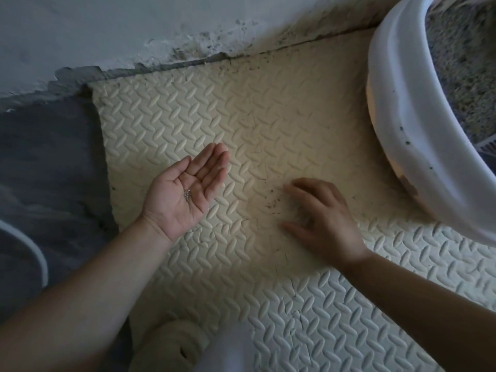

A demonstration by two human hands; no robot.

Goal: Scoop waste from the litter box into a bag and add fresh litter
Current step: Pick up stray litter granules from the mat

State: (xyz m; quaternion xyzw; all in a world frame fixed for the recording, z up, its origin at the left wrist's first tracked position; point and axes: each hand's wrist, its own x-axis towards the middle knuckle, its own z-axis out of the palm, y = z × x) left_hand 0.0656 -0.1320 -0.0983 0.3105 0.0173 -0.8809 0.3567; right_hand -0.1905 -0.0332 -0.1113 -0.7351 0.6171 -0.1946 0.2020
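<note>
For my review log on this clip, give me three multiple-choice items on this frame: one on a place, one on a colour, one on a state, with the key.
1. Where is the litter box?
A. upper right of the view
B. lower left of the view
C. centre, between the hands

2. What colour is the mat?
A. black
B. cream
C. red

3. How is the left hand?
A. clenched in a fist
B. gripping a scoop
C. open, palm up, with a few granules on it

Key:
1 A, its white wall curves down the upper right edge.
2 B, the ribbed foam is cream all over.
3 C, the fingers are straight and small grey bits lie on the palm.
</note>
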